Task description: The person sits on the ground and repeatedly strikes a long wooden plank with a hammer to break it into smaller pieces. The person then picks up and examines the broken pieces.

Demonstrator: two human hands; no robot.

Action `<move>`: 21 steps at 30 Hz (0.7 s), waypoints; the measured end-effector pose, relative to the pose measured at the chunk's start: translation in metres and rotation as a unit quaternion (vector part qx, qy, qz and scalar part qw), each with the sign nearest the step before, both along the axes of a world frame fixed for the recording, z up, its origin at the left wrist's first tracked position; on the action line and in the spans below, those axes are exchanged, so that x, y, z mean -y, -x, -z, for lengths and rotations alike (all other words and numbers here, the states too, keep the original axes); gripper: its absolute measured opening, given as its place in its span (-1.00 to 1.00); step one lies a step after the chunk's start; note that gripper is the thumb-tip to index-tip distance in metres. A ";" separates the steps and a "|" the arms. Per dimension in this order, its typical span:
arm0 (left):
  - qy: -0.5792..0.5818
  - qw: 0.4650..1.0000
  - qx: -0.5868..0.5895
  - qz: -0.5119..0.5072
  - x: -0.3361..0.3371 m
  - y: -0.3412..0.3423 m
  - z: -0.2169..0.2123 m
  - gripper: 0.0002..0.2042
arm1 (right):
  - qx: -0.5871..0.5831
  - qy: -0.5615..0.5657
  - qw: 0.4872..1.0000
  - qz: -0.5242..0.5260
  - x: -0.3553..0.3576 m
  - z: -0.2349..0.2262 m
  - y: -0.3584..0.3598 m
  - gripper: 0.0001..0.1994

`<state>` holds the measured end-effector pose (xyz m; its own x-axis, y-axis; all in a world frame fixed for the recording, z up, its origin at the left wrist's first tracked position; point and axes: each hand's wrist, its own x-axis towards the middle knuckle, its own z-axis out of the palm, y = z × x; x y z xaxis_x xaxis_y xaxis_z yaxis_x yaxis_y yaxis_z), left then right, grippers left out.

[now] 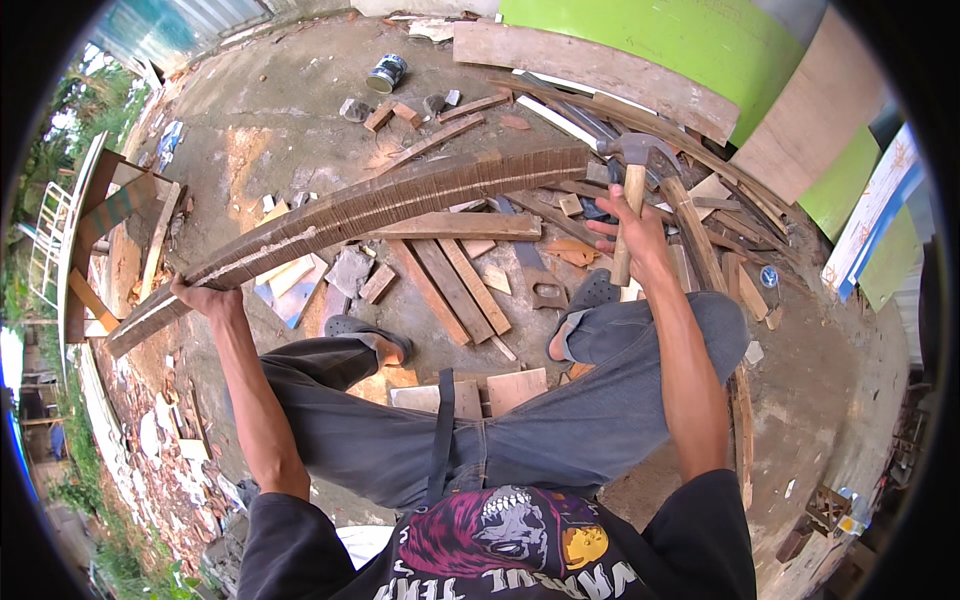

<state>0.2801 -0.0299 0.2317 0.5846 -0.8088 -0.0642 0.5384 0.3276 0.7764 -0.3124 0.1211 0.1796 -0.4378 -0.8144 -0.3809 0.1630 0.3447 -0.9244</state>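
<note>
A long, rough brown wooden beam point(400, 200) stretches across in front of me, its left end lower and nearer, its right end farther off. My left hand point(208, 297) is closed round the beam near its left end. In my right hand point(648, 246) is a claw hammer point(622, 262), held upright by its pale wooden handle with the metal head on top. Some of that hand's fingers stick out to the left, toward the beam's right end. The hammer looks apart from the beam.
Between my feet lies a handsaw point(548, 290) with a wooden handle. Several short planks point(440, 285) and a grey stone point(350, 271) lie beside it. Farther off are a paint can point(386, 73) and green panels point(650, 45). A long timber point(692, 230) passes by my right knee.
</note>
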 end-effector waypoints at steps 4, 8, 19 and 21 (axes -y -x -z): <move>-0.069 0.997 -0.019 -0.035 -0.010 0.015 0.006 -0.47 | 0.069 0.052 0.996 0.018 0.005 -0.001 -0.001 -0.23; -0.038 0.999 -0.027 0.013 -0.019 0.017 0.016 -0.36 | 0.127 0.063 0.989 0.049 0.009 0.001 -0.003 -0.31; -0.189 0.980 -0.064 0.023 -0.029 -0.002 0.054 -0.35 | 0.263 0.171 0.948 0.044 0.004 -0.010 -0.015 -0.48; -0.207 0.976 -0.070 0.017 -0.029 -0.002 0.068 -0.37 | 0.271 0.187 0.944 0.026 0.003 -0.015 -0.017 -0.46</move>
<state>0.2820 -0.0005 0.1635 0.5209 -0.7150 -0.4662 0.6532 -0.0178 0.7570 -0.2953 0.1183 0.1949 -0.3051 -0.9187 -0.2508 0.6544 -0.0109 -0.7561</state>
